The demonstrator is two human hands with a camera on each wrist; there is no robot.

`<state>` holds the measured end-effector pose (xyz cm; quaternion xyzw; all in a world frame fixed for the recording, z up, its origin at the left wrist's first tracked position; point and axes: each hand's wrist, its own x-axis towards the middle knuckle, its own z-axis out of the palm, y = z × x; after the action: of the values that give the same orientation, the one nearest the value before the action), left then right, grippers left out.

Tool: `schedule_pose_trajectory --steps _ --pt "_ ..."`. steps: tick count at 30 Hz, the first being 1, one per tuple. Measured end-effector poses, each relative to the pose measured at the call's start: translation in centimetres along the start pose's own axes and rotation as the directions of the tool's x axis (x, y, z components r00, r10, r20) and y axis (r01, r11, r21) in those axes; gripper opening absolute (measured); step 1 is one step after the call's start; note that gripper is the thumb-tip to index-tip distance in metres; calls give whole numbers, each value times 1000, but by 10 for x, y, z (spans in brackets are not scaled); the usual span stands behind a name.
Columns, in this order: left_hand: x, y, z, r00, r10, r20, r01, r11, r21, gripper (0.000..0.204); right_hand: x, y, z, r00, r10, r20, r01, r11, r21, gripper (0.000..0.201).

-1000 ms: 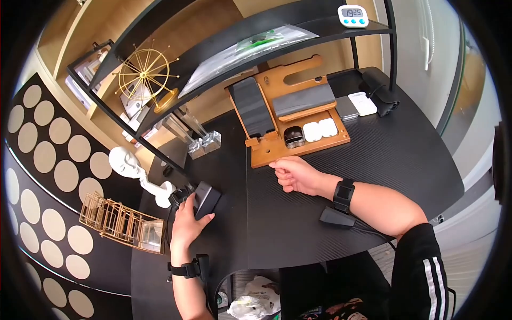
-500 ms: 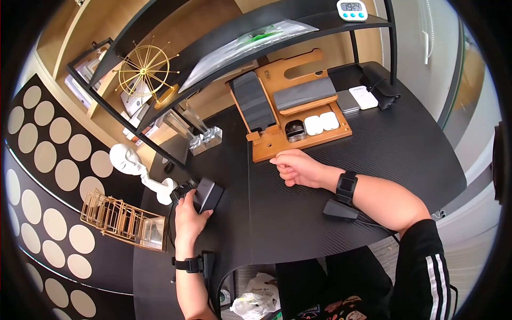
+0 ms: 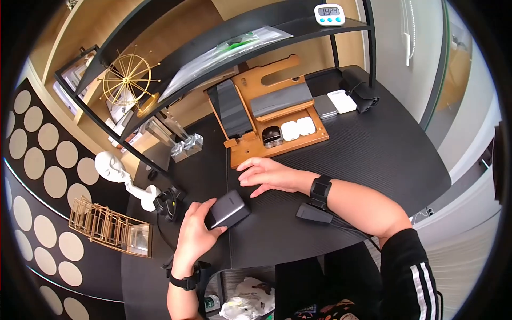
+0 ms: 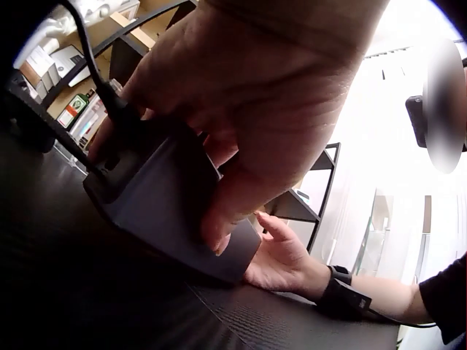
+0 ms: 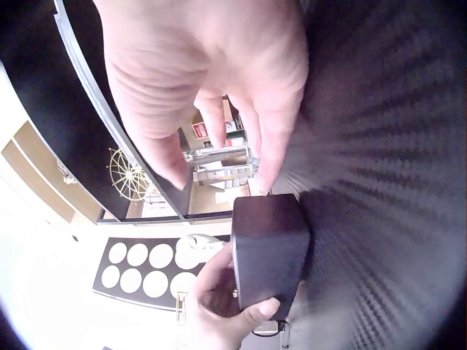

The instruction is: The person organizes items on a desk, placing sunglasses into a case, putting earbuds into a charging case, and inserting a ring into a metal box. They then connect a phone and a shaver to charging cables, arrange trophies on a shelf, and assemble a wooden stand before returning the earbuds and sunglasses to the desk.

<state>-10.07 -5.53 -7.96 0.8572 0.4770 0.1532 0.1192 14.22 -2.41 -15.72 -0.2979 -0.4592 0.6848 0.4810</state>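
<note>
The small white digital timer's (image 3: 329, 14) digits are too small to read surely. The left hand (image 4: 248, 95) covers the far end of the dark grey rectangular box (image 4: 171, 211).

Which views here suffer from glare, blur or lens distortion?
Head view: strong fisheye bending, black corners, otherwise sharp on the dark box. Left wrist view: window light blows out the right side; the left hand looms close and soft. Right wrist view: the desk weave is streaked with blur; the right hand fills the top.
</note>
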Motion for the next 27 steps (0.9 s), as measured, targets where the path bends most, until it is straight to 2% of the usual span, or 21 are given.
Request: schedule_pose_trajectory --steps 2,3,4,6,8,11,13,16,18,19,20,22,24,26,27 --pt "-2 10 2 997 66 43 -64 997 -51 63 -4 -2 3 990 -14 138 33 990 -139 54" --pt "-3 16 1 995 69 65 -65 996 -68 62 -4 -5 3 984 34 173 5 975 -222 62" --pt "-3 18 3 996 60 59 -55 996 -75 62 -3 -6 4 972 86 219 -14 951 -310 57" --pt "-2 20 6 987 137 82 -126 984 -127 62 -6 -6 12 951 114 286 15 911 -413 62" --pt "0 15 10 985 151 85 -137 979 -151 59 -3 6 13 908 -6 419 187 901 -391 72" --pt "4 7 12 975 198 102 -171 959 -226 62 -8 4 18 904 -4 428 204 882 -425 73" --pt "5 4 11 952 277 133 -249 948 -196 62 -8 4 18 920 -37 390 228 860 -457 72" --pt "6 -3 6 935 321 154 -292 939 -184 60 -8 3 18 915 -47 401 245 853 -461 73" --pt "10 -19 -6 943 269 198 -219 945 -241 55 -10 2 20 922 -26 385 235 830 -506 72" --pt "12 -39 -4 970 146 193 -61 919 -389 53 -10 1 20 933 -12 359 222 805 -551 72" --pt "15 -47 -14 983 30 182 33 942 -334 52 -10 1 20 932 -6 361 219 805 -551 72" --pt "19 -78 -19 994 -79 -77 77 997 -28 49 -10 2 20 934 -20 356 232 793 -563 71" --pt "20 -94 -21 932 -244 -267 308 923 232 47 -10 1 19 934 -24 356 239 783 -575 70" --pt "20 -119 -21 907 -346 -239 409 857 313 48 -9 2 18 935 -32 353 247 772 -585 68" --pt "17 -126 -19 914 -337 -227 395 868 300 48 -9 2 18 933 -34 357 252 770 -586 67"
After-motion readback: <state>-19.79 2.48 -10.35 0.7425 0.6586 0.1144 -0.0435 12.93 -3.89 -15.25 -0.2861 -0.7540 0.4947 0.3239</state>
